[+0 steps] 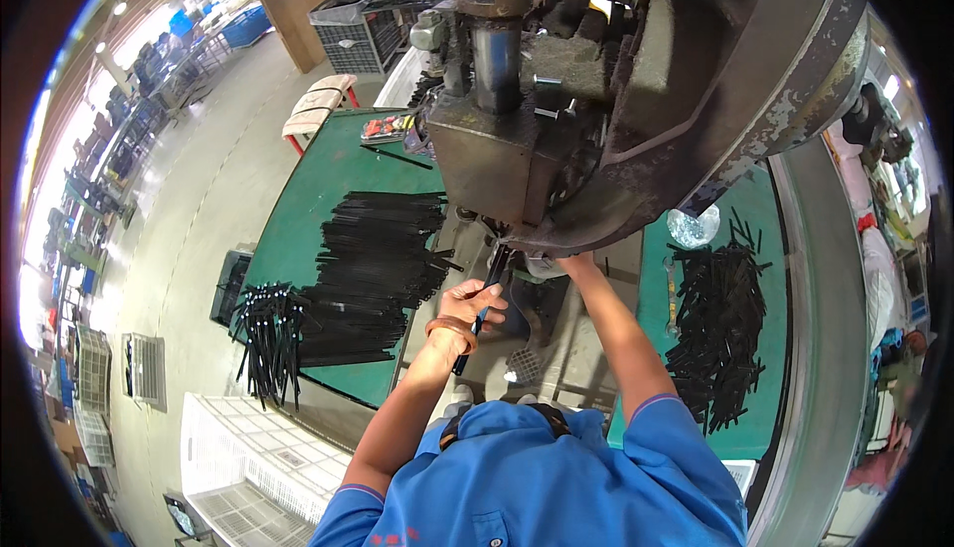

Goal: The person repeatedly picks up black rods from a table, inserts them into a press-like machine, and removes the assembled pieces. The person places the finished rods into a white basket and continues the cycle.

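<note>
My left hand (473, 305) is closed round a narrow black strip (497, 267). The strip slants upward, its far end at the underside of a large dark metal press (487, 150), its near end beside my wrist. A brown bangle (452, 330) circles that wrist. My right hand (576, 263) reaches under the press head, where its fingers are hidden; whether it holds anything does not show. Left of the press, many black strips (373, 269) lie side by side, with a bundle (268, 338) at their near end. Shorter black pieces (715, 328) form a heap on the right.
Green tabletops (288, 229) flank the press. A wrench (672, 294) and a clear plastic bag (694, 227) lie on the right one. White crates (214, 448) stand at lower left, and a padded stool (320, 102) farther off. Below my hands is a mesh-like plate (522, 366).
</note>
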The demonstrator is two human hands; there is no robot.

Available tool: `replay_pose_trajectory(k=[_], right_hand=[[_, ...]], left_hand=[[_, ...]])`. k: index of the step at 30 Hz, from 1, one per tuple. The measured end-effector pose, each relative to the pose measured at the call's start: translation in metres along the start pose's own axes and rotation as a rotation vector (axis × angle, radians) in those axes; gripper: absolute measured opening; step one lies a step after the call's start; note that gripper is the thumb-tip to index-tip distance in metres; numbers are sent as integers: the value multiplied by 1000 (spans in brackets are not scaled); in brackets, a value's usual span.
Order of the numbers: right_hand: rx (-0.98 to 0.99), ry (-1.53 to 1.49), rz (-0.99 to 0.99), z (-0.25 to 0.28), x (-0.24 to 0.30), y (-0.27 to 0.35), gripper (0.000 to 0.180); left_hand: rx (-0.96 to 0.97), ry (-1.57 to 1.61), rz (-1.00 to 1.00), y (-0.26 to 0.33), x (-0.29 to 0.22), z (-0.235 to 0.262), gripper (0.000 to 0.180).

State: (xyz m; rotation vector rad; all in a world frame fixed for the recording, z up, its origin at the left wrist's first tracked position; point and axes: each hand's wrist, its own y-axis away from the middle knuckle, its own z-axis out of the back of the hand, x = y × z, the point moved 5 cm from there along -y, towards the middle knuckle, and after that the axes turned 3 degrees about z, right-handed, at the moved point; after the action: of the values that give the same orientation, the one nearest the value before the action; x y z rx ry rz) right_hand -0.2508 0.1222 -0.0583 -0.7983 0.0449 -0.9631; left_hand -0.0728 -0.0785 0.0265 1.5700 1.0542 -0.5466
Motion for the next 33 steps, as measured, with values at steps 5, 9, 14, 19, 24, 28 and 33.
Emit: replay_pose_trajectory(k=[5, 9, 14, 19, 24, 28, 33], right_hand=[[58, -604, -433, 54, 44, 2, 20], [104, -849, -759, 82, 70, 21, 5], [138, -768, -620, 82, 105, 19, 7], [-141, -517, -201, 92, 165, -26, 7], [-200, -106, -20, 81, 171, -28, 5], [51, -1127, -999, 35, 120, 5, 4], [-102, -1184, -1002, 73, 145, 18, 14]], left_hand=[[49, 10, -11, -9, -4, 6, 19], [122, 0, 9, -13, -3, 3, 19], [181, 145, 162, -11, 4, 2, 19], [261, 154, 194, -18, 19, -3, 17], [241, 150, 131, -23, 25, 5, 17], [251, 181, 110, -25, 29, 2, 16], [259, 286, 65, -21, 33, 11, 13]])
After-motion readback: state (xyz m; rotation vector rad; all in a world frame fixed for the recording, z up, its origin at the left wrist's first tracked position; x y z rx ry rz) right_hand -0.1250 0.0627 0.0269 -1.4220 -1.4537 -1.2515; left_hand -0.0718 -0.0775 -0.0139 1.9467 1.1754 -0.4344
